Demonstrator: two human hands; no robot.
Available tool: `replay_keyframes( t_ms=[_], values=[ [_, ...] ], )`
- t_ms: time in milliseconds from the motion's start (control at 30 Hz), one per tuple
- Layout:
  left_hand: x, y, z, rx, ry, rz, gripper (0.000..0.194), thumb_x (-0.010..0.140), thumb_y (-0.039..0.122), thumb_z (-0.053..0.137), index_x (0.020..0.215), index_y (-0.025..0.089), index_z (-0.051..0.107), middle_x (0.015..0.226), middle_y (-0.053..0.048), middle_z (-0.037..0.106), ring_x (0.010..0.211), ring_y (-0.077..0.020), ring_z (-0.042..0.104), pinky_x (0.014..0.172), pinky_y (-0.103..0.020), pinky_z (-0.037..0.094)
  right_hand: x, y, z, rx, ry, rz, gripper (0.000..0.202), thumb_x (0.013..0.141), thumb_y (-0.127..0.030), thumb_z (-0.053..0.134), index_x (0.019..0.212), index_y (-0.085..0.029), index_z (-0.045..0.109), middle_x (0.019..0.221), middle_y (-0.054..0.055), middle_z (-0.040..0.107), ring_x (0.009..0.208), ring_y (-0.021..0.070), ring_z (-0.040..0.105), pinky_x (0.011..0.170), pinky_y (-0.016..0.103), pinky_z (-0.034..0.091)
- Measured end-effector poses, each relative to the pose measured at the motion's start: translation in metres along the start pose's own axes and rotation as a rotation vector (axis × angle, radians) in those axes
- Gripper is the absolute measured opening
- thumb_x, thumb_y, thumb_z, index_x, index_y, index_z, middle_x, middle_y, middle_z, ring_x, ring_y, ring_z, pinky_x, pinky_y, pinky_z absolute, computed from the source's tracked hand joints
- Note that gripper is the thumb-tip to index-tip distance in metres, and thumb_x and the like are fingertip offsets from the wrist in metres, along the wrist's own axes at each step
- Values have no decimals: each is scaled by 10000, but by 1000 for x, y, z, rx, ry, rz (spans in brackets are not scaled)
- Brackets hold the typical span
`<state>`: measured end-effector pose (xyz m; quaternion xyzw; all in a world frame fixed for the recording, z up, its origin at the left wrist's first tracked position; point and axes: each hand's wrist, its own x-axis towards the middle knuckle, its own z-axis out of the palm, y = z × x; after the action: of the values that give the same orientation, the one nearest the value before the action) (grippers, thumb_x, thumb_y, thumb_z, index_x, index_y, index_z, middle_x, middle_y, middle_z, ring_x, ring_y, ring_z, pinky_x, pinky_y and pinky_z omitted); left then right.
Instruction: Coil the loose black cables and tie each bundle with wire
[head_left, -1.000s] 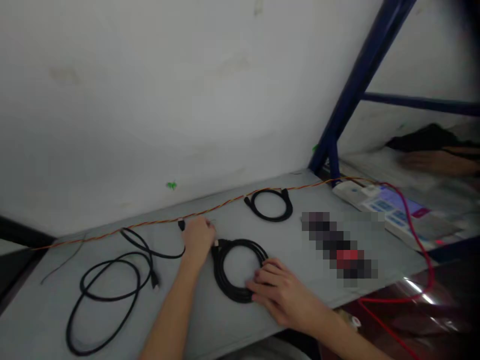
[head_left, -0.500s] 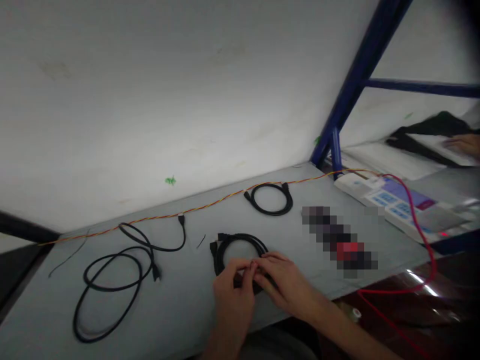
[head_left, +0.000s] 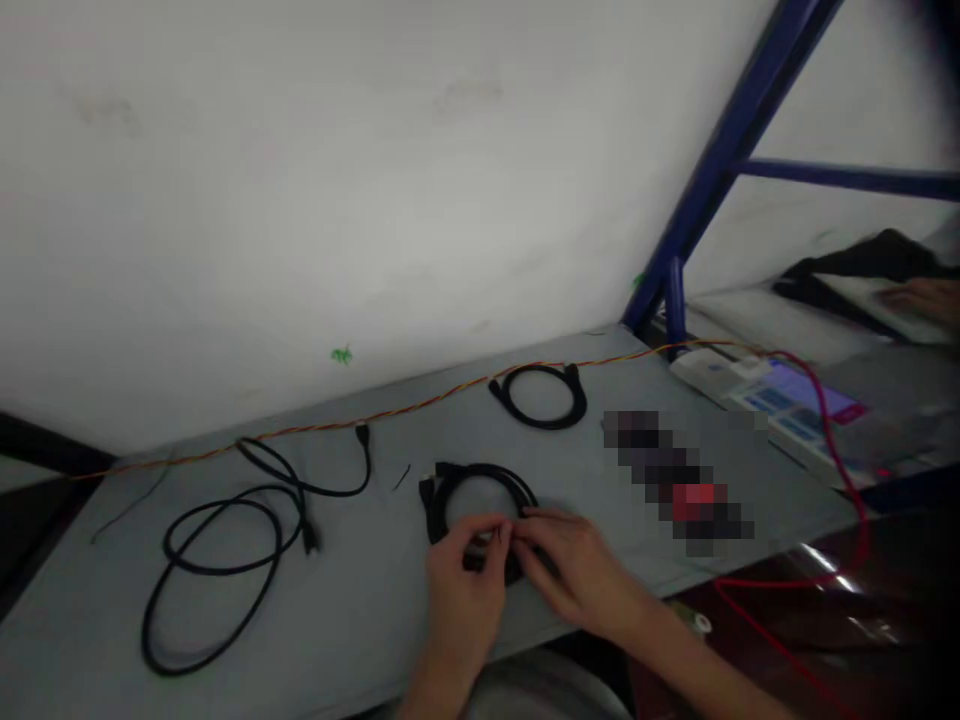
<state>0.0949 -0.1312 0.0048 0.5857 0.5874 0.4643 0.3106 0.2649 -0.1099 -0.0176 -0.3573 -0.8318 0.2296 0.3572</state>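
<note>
A black cable coil (head_left: 480, 470) lies near the front edge of the grey table (head_left: 360, 610), its two plugs at the upper left. Over the coil's lower left part, my left hand (head_left: 469, 575) is closed, with thumb and index finger pinched. My right hand (head_left: 566, 565) comes from the right, also pinching, its fingertips meeting those of my left hand above the coil. Whatever is between the fingertips is too small to make out. A short dark tie (head_left: 402, 477) lies left of the coil.
A loose black cable (head_left: 217, 572) spreads over the table's left. Behind is a smaller coiled cable (head_left: 540, 427). A twisted red-yellow wire (head_left: 420, 406) runs along the wall. At right are a blurred-out item (head_left: 679, 480), a blue frame (head_left: 712, 165), a red cable (head_left: 862, 520) and another person's hand (head_left: 922, 298).
The view has shifted very slightly. Both hands stay pinched over the coil, with only a small shift of the fingers.
</note>
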Motion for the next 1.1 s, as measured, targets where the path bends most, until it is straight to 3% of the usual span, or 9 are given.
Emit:
replay_keyframes(
  t_ms=[167,300,367,467,567,667,800,900,1100],
  values=[
    [1,-7,-18,16,-30,81,151,964,316,664,965,219,780,981,-54,799,940,-211,750,882,-363,613,2,-1,-2,-36,-6,40,172,1013,-139,463,1017,-215,618,850,47,741,777,202,729,929,381,586],
    [9,-20,-54,155,18,237,132,979,282,646,945,216,755,1060,-74,771,996,-219,729,915,-404,607,2,0,-1,-38,-5,38,179,989,-115,483,984,-219,629,837,39,740,778,198,730,962,389,579],
    [16,-25,-77,293,-19,344,118,984,247,635,994,222,750,1095,-79,755,1026,-226,712,927,-423,598,2,1,1,-44,-7,36,182,986,-118,495,986,-227,640,845,33,746,776,193,732,1001,400,566],
    [29,-28,-107,567,-289,557,323,965,122,597,1242,249,706,1305,-87,699,1207,-249,645,1020,-463,554,1,2,2,-68,-27,42,181,991,-132,505,980,-236,653,843,28,745,773,191,725,1007,395,557],
    [48,-29,-121,823,-590,700,631,867,-10,586,1432,270,588,1523,-76,575,1362,-289,548,1099,-514,491,3,1,1,-101,-63,52,175,987,-137,510,961,-227,658,830,32,737,764,189,715,984,375,548],
    [72,-33,-122,922,-758,817,629,825,7,632,1396,269,605,1571,-47,537,1399,-315,511,1118,-523,446,6,0,-2,-144,-124,73,169,976,-140,521,940,-216,667,813,40,730,757,191,707,908,338,539],
    [95,-34,-114,830,-878,923,420,861,63,661,1229,263,685,1345,-10,702,1349,-242,544,1156,-434,377,14,-2,-11,-189,-217,119,165,962,-166,551,889,-214,691,766,40,720,735,196,693,702,280,473],
    [95,-27,-106,740,-932,924,299,875,107,689,1133,258,710,1142,0,750,1193,-213,609,1102,-390,405,22,2,-19,-133,-242,151,177,953,-175,582,869,-220,731,756,29,741,694,180,682,659,272,440],
    [82,-17,-87,639,-906,910,230,890,130,679,1089,244,697,1109,-2,736,1120,-220,606,1067,-395,423,43,11,-37,30,-118,227,214,984,-236,605,1018,-226,817,913,54,807,767,197,729,693,281,494]
  ],
)
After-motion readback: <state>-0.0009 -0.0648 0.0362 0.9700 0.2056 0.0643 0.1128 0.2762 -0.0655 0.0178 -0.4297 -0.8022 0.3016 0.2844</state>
